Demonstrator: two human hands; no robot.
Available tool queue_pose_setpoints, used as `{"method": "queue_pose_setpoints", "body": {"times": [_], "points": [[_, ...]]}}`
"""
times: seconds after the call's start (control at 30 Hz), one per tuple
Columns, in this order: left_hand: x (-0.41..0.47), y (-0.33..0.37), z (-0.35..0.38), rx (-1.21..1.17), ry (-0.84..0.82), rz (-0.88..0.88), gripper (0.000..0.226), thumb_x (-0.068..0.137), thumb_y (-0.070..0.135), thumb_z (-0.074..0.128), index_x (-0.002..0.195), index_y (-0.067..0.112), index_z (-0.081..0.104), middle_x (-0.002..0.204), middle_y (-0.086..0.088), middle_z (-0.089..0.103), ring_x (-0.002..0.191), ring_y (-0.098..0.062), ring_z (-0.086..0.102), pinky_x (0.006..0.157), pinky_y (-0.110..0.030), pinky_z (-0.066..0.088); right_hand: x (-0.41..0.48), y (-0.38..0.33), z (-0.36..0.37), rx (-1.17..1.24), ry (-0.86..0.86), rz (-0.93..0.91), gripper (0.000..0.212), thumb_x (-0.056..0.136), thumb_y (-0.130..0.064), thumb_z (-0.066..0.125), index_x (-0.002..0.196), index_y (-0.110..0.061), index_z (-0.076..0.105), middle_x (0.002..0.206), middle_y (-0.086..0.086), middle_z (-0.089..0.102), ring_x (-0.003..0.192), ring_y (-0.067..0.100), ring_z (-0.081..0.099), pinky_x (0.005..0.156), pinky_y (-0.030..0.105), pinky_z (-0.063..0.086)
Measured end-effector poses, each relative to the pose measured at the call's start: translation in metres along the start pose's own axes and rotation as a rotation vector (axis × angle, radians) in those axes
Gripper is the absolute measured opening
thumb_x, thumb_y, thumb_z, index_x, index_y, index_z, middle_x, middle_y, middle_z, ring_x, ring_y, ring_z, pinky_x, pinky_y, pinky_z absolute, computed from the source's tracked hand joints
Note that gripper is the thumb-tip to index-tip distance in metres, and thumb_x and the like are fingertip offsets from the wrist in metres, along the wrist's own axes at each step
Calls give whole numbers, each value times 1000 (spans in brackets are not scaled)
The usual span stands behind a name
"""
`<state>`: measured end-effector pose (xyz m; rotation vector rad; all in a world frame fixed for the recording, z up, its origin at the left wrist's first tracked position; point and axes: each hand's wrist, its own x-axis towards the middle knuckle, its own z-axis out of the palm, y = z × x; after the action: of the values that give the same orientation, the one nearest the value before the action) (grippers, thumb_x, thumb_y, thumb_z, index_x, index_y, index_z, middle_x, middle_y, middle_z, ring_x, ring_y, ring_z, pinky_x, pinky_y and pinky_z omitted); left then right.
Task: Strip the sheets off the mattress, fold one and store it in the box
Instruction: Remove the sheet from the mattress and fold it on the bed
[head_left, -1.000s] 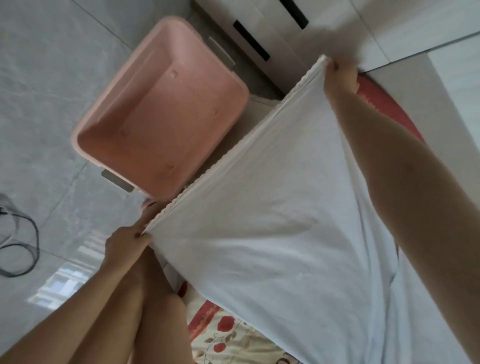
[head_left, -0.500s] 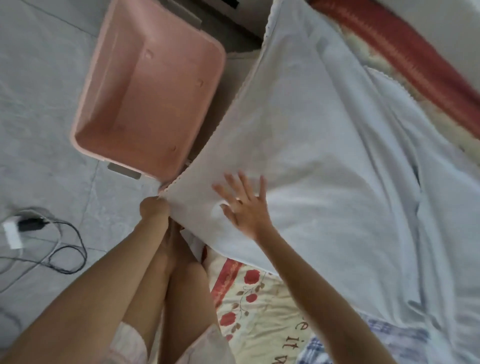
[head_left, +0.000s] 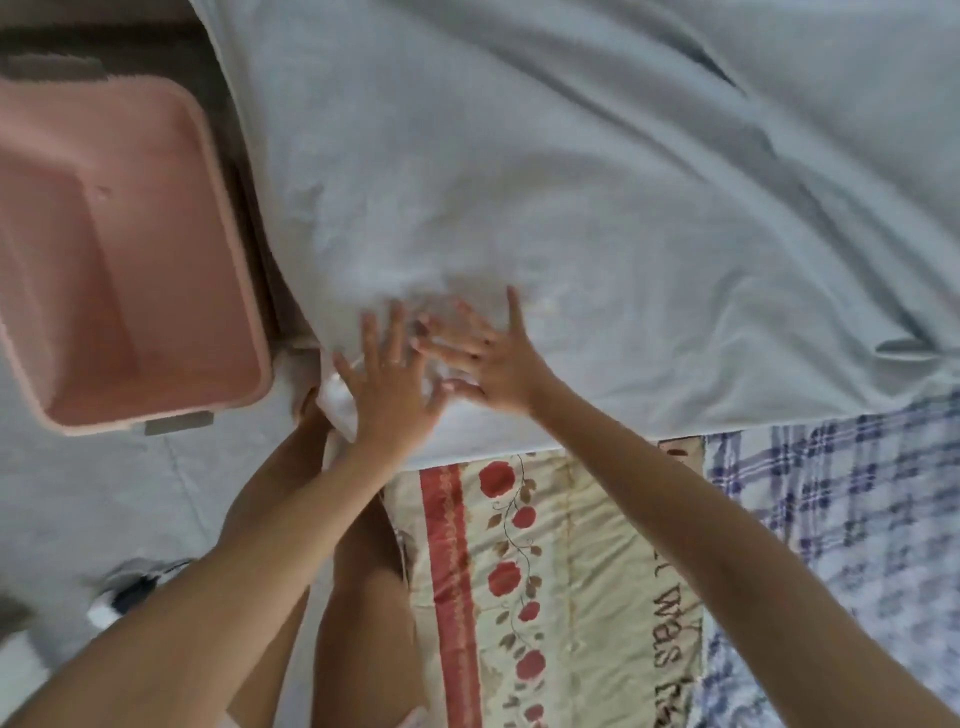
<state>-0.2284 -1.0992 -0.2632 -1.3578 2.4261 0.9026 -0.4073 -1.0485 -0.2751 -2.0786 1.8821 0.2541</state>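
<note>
A white sheet (head_left: 597, 197) lies spread over the mattress, creased toward the right. My left hand (head_left: 387, 387) lies flat on its near left corner with fingers spread. My right hand (head_left: 491, 364) presses flat on the sheet just beside it, fingers straight and fanned out. The two hands nearly touch. The pink box (head_left: 119, 270) stands open on the floor to the left of the bed, with nothing inside it.
A cream cover with red roses and lettering (head_left: 561, 587) lies on the near part of the bed, and a blue checked cloth (head_left: 852, 530) to its right. My bare legs (head_left: 363, 597) stand between bed and grey floor (head_left: 104, 499). A dark object lies on the floor at lower left.
The left hand has let go of the sheet corner it pinched and now lies flat on it. The right hand moved forward onto the sheet. The view has tilted down over the bed.
</note>
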Motion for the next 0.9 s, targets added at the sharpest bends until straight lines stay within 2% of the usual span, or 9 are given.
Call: {"method": "queue_pose_setpoints", "body": {"times": [0.07, 0.17, 0.2, 0.27, 0.4, 0.5, 0.63, 0.73, 0.9], "points": [[-22, 24, 17, 170, -252, 217, 78, 87, 46, 48, 149, 38, 1, 155, -1, -23, 140, -30, -26, 102, -70, -15, -14, 42, 13, -85, 6, 233, 57, 95, -62, 16, 146, -38, 22, 158, -6, 15, 140, 34, 23, 96, 78, 18], [-57, 50, 30, 246, -681, 660, 58, 89, 38, 53, 142, 40, 30, 158, 7, -10, 144, -16, -18, 100, -67, -24, -80, 95, 16, 186, -18, 1070, 67, 91, -65, 28, 149, -41, 7, 160, -7, 1, 145, 38, 1, 98, 78, 6], [-66, 50, 31, 207, -704, 709, 50, 89, 34, 55, 137, 39, 40, 158, 10, 0, 145, -12, -11, 102, -63, -25, -95, 101, 9, 292, -49, 1255, 68, 91, -64, 30, 149, -40, 3, 159, -7, -4, 145, 38, -3, 100, 78, 4], [-70, 35, 25, 111, -381, 655, 51, 87, 28, 59, 135, 36, 43, 157, 10, 12, 145, -11, -1, 108, -58, -17, -103, 95, -4, 349, -79, 1415, 67, 96, -55, 30, 152, -31, 3, 160, -1, -5, 145, 37, -4, 104, 74, 4], [-13, -17, -9, -33, 191, -48, 65, 90, 37, 48, 148, 21, 25, 157, -15, 7, 143, -36, 3, 111, -58, 10, -64, 32, -9, 193, 132, 1050, 63, 95, -36, 36, 152, -25, 10, 159, 5, 6, 145, 35, 3, 109, 63, -8], [-6, -13, 14, 77, -4, -104, 71, 90, 54, 34, 151, 27, 10, 156, -20, -10, 139, -50, -5, 110, -66, 15, -24, -33, -14, 130, 335, 509, 60, 88, -31, 48, 146, -28, 30, 154, 5, 29, 141, 38, 21, 108, 67, 2], [-75, 8, 50, 194, -327, 66, 73, 92, 50, 44, 148, 38, -1, 149, -7, -37, 128, -42, -41, 107, -63, -6, -17, -51, 9, 1, 203, -118, 58, 87, -45, 43, 143, -36, 32, 154, -2, 28, 139, 36, 28, 103, 72, 8], [-102, 0, 40, 309, -412, 285, 88, 88, 40, 55, 146, 41, -12, 151, -3, -34, 131, -36, -40, 107, -64, -3, -74, 0, 54, -54, 57, 343, 58, 93, -63, 19, 146, -41, 21, 159, -8, -1, 140, 36, 28, 97, 77, 16], [-69, -31, 0, -36, -187, 136, 74, 73, 15, 73, 138, 16, 37, 149, -15, 23, 140, -35, 18, 107, -54, 34, -145, 15, 57, 430, 32, 1298, 83, 87, -67, 41, 151, -31, 3, 160, -1, 1, 144, 39, 0, 104, 71, 3]]}}
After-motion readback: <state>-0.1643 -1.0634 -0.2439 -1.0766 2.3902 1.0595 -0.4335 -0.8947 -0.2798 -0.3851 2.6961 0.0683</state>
